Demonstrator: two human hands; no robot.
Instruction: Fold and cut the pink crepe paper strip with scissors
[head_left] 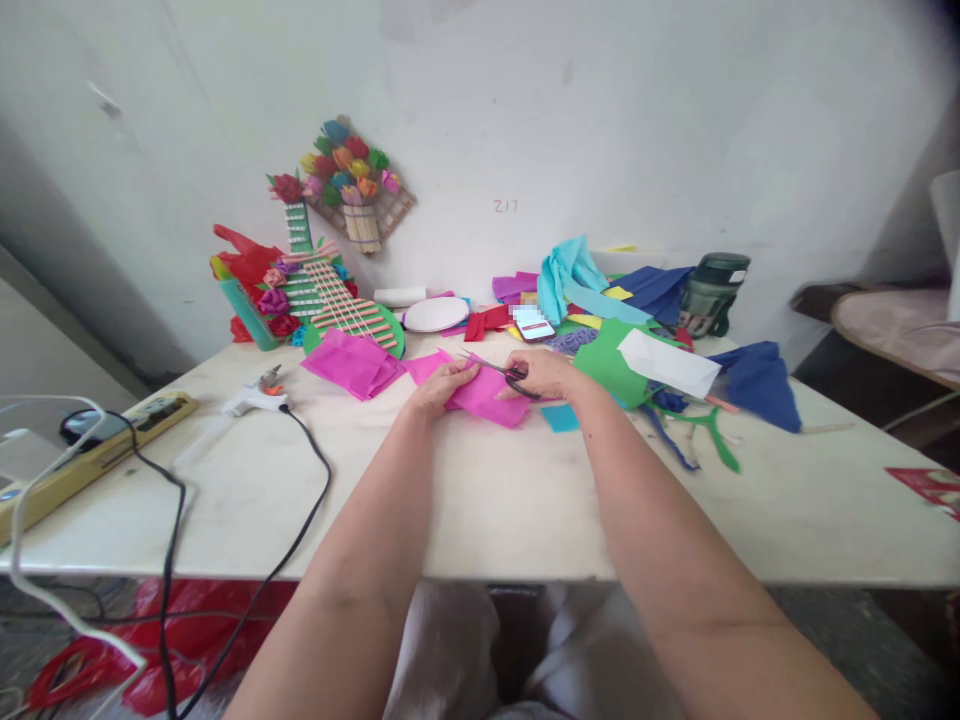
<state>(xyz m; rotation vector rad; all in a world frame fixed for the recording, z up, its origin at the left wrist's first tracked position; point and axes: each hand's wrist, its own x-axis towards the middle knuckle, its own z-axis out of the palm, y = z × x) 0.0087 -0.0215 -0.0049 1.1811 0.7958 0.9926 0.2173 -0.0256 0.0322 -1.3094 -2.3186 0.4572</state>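
Observation:
Between my hands is a sheet of bright pink paper (pixel 491 398), held over the table. My left hand (pixel 444 385) pinches its left part between thumb and fingers. In my right hand (pixel 546 373) is a pair of dark-handled scissors (pixel 487 364), my fingers wrapped round the handles. The blades point left across the upper part of the paper, toward my left fingertips. Whether they are cutting into it I cannot tell. A second piece of pink paper (pixel 354 364) lies to the left, and a small blue paper piece (pixel 561 418) sits just below my right hand.
A hot glue gun (pixel 259 398) with a black cord and a power strip (pixel 97 445) lie at left. Behind stands a craft guitar (pixel 341 310) with paper flowers. A phone (pixel 534 325), green sheet (pixel 611 360) and dark bottle (pixel 712 295) are at back right.

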